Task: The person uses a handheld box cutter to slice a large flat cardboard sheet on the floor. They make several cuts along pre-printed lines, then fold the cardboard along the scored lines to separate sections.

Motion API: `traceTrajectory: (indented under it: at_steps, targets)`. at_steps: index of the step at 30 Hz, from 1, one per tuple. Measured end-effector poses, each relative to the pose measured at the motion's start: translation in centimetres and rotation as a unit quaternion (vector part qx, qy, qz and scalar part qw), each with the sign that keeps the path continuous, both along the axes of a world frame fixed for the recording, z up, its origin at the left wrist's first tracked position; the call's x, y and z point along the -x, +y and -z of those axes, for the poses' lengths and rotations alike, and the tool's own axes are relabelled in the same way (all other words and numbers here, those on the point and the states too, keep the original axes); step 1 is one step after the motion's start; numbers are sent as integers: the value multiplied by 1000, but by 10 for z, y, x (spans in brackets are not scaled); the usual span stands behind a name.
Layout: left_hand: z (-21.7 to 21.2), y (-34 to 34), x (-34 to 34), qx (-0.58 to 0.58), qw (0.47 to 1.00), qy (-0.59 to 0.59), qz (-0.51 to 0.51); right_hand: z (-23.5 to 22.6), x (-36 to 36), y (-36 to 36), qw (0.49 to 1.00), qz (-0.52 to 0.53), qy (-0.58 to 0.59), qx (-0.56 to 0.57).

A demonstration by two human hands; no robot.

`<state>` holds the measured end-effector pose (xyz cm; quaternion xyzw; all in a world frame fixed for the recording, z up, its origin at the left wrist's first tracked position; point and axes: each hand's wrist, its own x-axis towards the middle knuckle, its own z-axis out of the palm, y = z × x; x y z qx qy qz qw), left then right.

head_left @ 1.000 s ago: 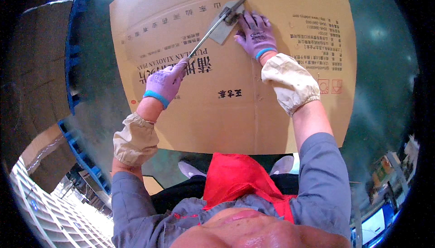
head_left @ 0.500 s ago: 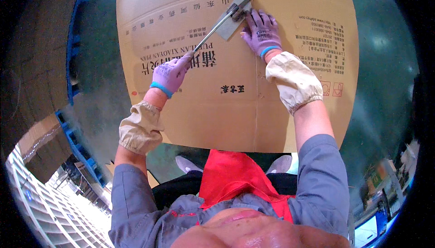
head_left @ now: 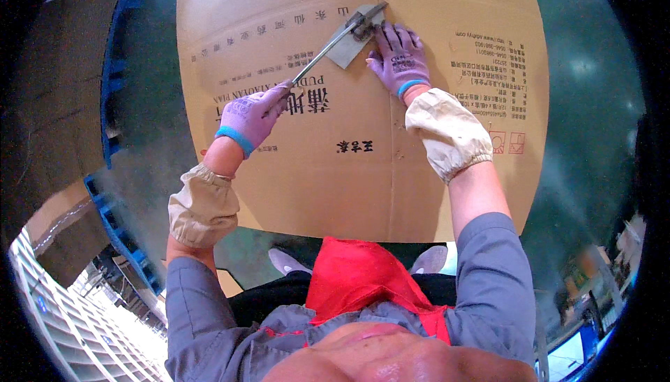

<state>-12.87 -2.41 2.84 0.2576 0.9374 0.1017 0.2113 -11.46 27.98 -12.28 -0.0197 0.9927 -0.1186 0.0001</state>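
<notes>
My left hand (head_left: 252, 117), in a purple glove with a blue cuff, is closed around the lower end of a long thin metal-rod tool (head_left: 321, 55). The rod slants up and right to a dark, stained head, whose exact kind I cannot make out. That head rests over a small grey sheet (head_left: 345, 53) lying flat on a large brown cardboard carton (head_left: 335, 186). My right hand (head_left: 401, 61), gloved the same way, lies flat on the cardboard at the sheet's right edge, with fingers stretched and thumb apart. Its fingertips are close beside the tool's head.
Beige sleeve covers wrap both forearms. A seam (head_left: 391, 193) runs down the printed carton. Stacked brown cardboard (head_left: 56, 103) stands at the left by a blue pallet edge (head_left: 115, 54). Green floor (head_left: 593, 103) shows at the right. My shoes (head_left: 428, 260) are below the carton's near edge.
My left hand has shifted slightly left with the rod. The tool's head stays over the grey sheet, and my right hand keeps its place beside it. The whole view has moved slightly.
</notes>
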Motion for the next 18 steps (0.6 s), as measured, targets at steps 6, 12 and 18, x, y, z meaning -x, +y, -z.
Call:
traceTrajectory:
  at_steps: [6,12,18]
  targets:
    - [118,-42,-42,-49,996,68,5,19,3,1,1000,11,10,-7]
    - [60,-15,-38,-39,996,8,-83,25,-6,3,997,0,56,46]
    - [-3,-11,-57,-107,955,-123,-246,35,-9,8,991,13,99,84]
